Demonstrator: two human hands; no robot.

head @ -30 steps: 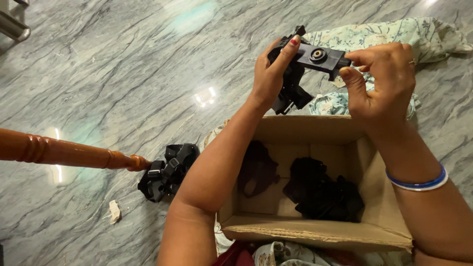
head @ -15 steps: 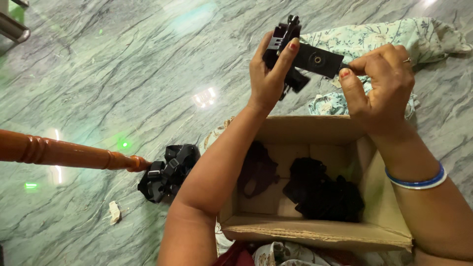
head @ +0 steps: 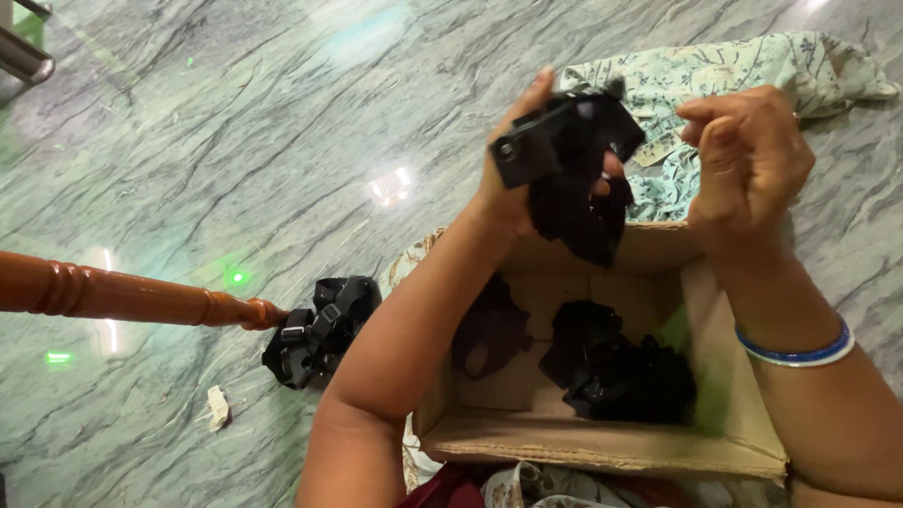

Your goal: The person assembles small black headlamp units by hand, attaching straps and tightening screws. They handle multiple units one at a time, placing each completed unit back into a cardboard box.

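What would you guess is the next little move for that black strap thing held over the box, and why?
Probably lowering it into the cardboard box. The left hand alone grips the black strap mount right above the open box, the right hand is off it, and similar black pieces already lie inside.

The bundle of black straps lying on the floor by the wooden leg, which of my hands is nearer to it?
Left. Your left hand, holding a black mount, is up and right of the strap bundle. Your right hand is farther right, beyond the cardboard box.
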